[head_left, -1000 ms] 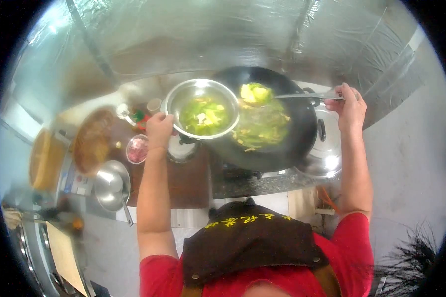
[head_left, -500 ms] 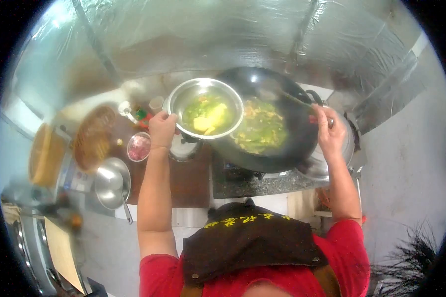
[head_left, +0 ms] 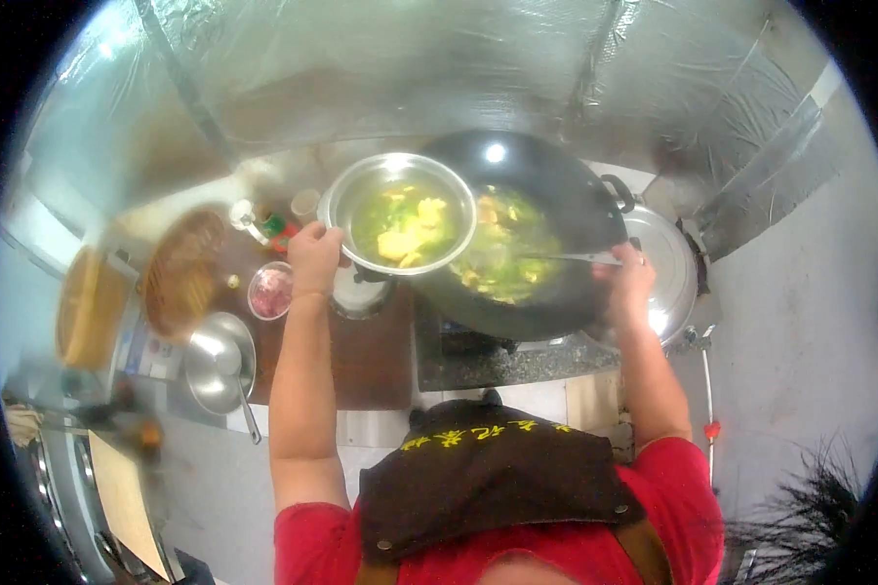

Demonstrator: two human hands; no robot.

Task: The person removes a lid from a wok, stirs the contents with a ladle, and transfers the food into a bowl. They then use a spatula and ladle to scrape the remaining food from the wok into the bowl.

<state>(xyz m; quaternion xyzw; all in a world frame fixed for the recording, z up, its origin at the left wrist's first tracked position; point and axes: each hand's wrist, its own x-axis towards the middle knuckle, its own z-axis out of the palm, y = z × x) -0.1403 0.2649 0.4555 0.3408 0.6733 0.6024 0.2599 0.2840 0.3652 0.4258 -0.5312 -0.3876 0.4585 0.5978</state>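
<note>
My left hand (head_left: 316, 255) is closed on the left rim of a steel bowl (head_left: 341, 239), held up beside the wok and overlapping its left side. Yellow pieces, which look like egg, and greens in broth (head_left: 405, 229) fill the bowl. My right hand (head_left: 628, 283) grips the handle of a ladle (head_left: 571, 257) that reaches left into the black wok (head_left: 517, 161). Its head is hidden in the soup of greens and yellow bits (head_left: 512, 268) in the wok.
A steel bowl with a ladle (head_left: 215, 375), a cup of raw meat (head_left: 270, 291), a bottle (head_left: 279, 229) and a round wooden board (head_left: 187, 263) stand left. Right of the wok lies a large metal lid (head_left: 661, 283). Foil (head_left: 380, 78) lines the back wall.
My right hand has moved down and slightly left, bringing the ladle from the wok's far side down into the soup. The bowl in my left hand has barely shifted left.
</note>
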